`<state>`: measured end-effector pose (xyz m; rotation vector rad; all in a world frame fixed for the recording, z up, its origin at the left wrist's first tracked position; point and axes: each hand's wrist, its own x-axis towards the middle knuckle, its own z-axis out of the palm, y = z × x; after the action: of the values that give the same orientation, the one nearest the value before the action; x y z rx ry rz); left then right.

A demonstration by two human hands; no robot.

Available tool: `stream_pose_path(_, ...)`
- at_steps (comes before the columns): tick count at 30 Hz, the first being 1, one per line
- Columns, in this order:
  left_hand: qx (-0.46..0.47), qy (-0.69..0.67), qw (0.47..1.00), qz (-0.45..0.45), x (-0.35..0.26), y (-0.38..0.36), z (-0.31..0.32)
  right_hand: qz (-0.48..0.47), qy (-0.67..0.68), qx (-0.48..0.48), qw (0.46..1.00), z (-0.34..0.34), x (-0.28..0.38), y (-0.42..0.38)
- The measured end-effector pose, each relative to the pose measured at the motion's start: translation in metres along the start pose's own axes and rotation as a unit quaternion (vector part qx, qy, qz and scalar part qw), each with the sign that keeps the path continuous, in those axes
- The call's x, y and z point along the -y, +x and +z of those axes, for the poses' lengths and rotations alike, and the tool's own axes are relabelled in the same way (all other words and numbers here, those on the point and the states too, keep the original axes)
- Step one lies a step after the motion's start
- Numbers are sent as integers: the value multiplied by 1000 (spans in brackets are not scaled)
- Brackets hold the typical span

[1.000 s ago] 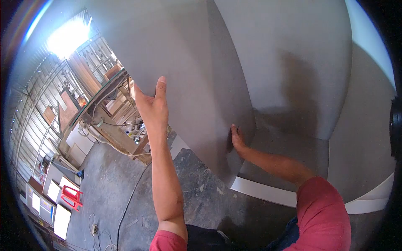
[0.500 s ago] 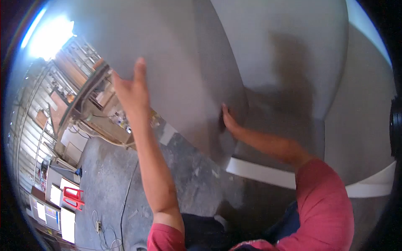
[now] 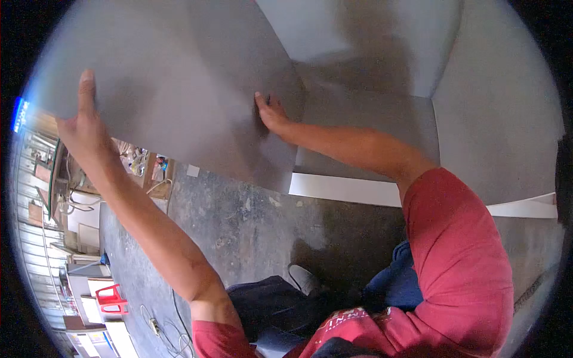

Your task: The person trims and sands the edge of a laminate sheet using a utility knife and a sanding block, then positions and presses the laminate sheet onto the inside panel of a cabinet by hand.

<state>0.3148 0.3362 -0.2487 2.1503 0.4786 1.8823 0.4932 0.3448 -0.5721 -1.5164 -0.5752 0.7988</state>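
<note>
A large grey panel (image 3: 173,89) fills the upper left. My left hand (image 3: 88,128) grips its lower left edge, thumb on the face and the fingers behind it, out of sight. My right hand (image 3: 273,114) rests against the panel's face near its right side, fingers apart and holding nothing. To the right stand more grey panels (image 3: 501,113), joined at corners around a grey base surface (image 3: 370,128) with a white strip (image 3: 346,190) along its lower edge.
Concrete floor (image 3: 233,221) lies below, with a cable (image 3: 156,328) on it. At the left are a red stool (image 3: 111,299), white boards (image 3: 122,339), shelves with small items and a corrugated wall (image 3: 33,227). My shoe (image 3: 303,278) shows at the bottom.
Both hands and the large panel have shifted left in view. The right hand sits higher, and the panel covers more of the workshop background. The other panels have also shifted left in view.
</note>
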Motion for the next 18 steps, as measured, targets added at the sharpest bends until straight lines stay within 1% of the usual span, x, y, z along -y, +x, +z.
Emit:
stream_pose_path(3,25,17,1000,7,8,5,-5,21,-26,14,999,-3,5,-4)
stream_pose_path(5,24,11,1000,11,11,7,-6,25,-32,17,999,-1,2,0)
stream_pose_path(8,23,-5,1000,8,10,7,-5,13,-12,7,1000,4,-4,6)
stream_pose_path(10,25,-15,1000,1,8,6,-4,0,-32,-8,999,6,-7,9)
stream_pose_path(12,-10,33,999,-2,4,4,-1,6,-25,-5,1000,1,2,1)
stream_pose_path(15,-14,-5,1000,-19,0,2,4,10,-23,-5,1000,2,3,1)
stream_pose_path(18,-21,-19,1000,8,0,2,6,13,-12,-1,1000,4,1,1)
